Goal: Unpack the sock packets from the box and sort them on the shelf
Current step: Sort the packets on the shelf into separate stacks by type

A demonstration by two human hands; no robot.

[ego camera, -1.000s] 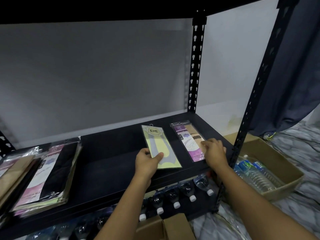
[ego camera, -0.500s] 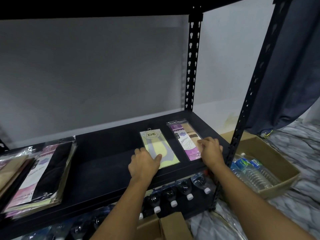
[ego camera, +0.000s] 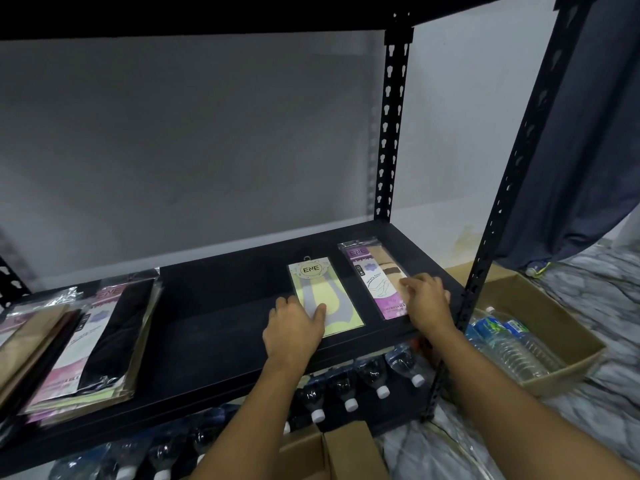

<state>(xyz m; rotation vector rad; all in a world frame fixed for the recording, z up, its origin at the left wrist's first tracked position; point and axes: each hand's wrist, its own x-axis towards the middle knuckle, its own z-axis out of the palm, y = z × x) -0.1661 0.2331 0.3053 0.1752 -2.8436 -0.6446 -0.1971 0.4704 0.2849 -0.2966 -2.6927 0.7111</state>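
As they lie right of centre on the shelf [ego camera: 214,327], your flat left hand [ego camera: 294,329] covers the yellow packet [ego camera: 323,284]'s lower-left corner, your relaxed, ungripping right hand [ego camera: 429,303] the purple packet [ego camera: 367,277]'s right edge.

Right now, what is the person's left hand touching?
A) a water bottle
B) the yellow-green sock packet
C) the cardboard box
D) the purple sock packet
B: the left hand rests on the yellow-green sock packet; the right hand touches the purple sock packet.
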